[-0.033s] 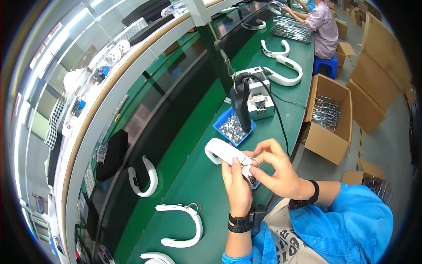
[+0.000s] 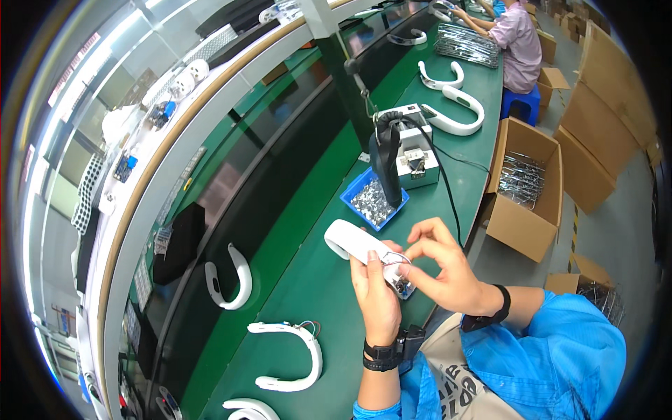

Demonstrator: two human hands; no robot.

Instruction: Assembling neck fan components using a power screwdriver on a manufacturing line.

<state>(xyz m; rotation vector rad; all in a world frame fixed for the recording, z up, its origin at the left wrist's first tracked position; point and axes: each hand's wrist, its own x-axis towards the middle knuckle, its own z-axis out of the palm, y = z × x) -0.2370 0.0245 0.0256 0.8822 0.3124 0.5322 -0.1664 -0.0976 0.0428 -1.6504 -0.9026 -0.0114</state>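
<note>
On the left of a long green workbench (image 2: pixel 308 280), white curved neckband shells (image 2: pixel 227 276) lie in a row (one trails thin wires). Toward the centre, the left hand (image 2: pixel 374 294) grips a white curved housing (image 2: pixel 353 243) just above the bench, thumb pressed on top. Just beside it, the right hand (image 2: pixel 444 269) pinches a thin wire loop (image 2: pixel 395 259) at the housing's open end. Behind them sits a blue tray of small metal parts (image 2: pixel 371 199). On the right, an open cardboard box (image 2: pixel 521 189) stands beside the bench.
</note>
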